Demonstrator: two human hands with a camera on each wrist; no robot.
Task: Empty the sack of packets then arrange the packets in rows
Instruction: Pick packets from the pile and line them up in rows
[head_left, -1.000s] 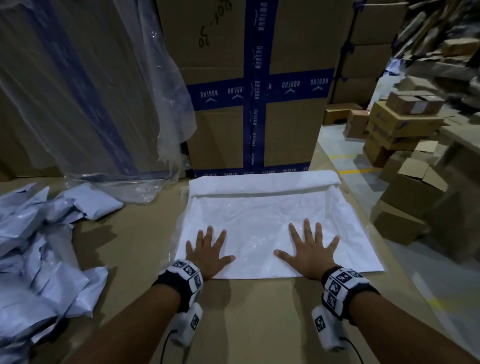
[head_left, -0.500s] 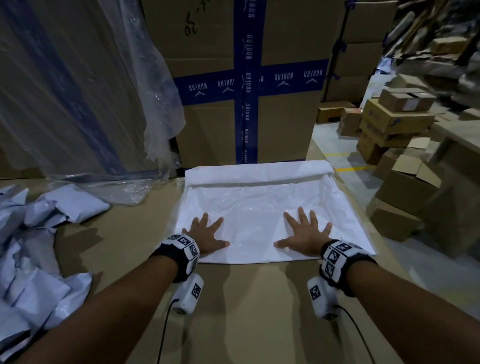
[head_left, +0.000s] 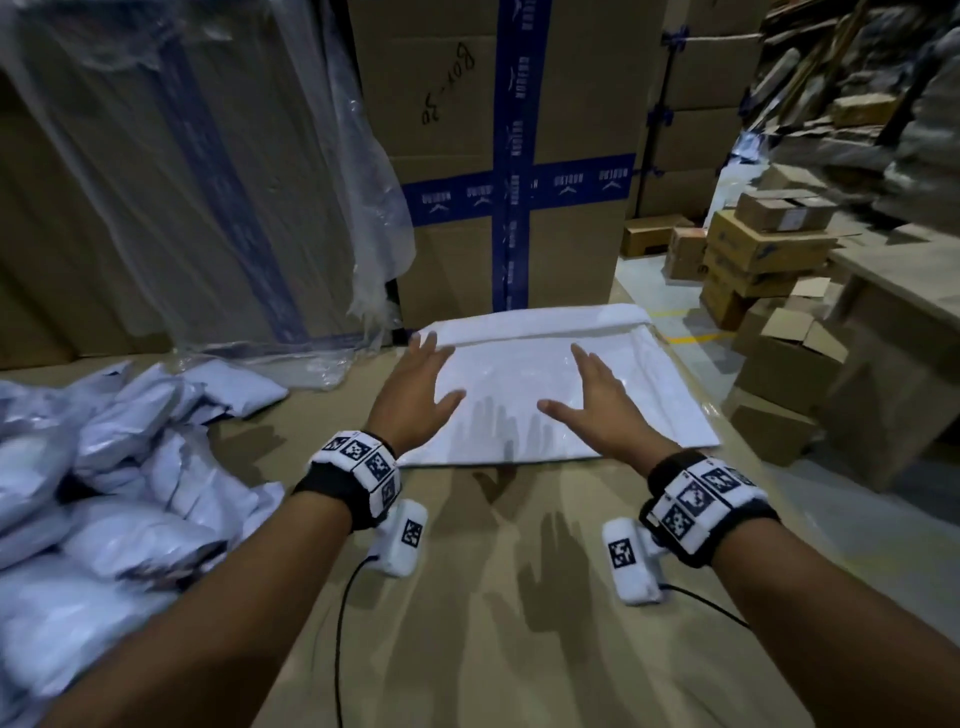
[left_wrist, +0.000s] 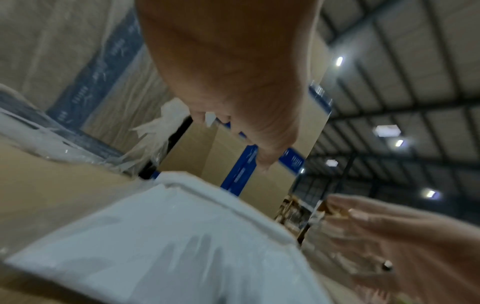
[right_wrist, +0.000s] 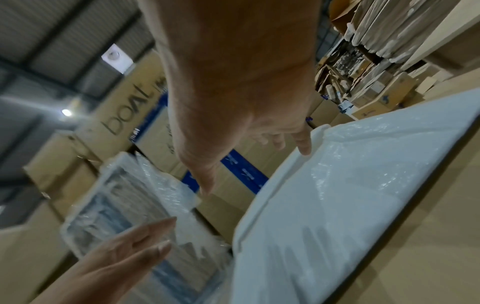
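Observation:
A flattened white sack (head_left: 644, 395) lies on the cardboard-covered table (head_left: 467, 623), its far edge folded over. Both my hands hover above it with fingers straight and spread, holding nothing. My left hand (head_left: 415, 389) is over the sack's left edge and my right hand (head_left: 597, 400) over its middle; their shadows fall on the sack's near part. A heap of pale grey-blue packets (head_left: 104, 493) lies loose on the table at the left. The sack (left_wrist: 168, 236) shows below the palm in the left wrist view, and the sack (right_wrist: 350, 195) likewise in the right wrist view.
Tall cardboard boxes with blue tape (head_left: 509, 182) stand right behind the sack. A plastic-wrapped stack (head_left: 182, 182) rises at the back left. Beyond the table's right edge are smaller cartons (head_left: 769, 249) on the floor.
Both hands were pressed flat on the sack's near part; now they have lifted off it and moved forward above it. The head view has shifted closer.

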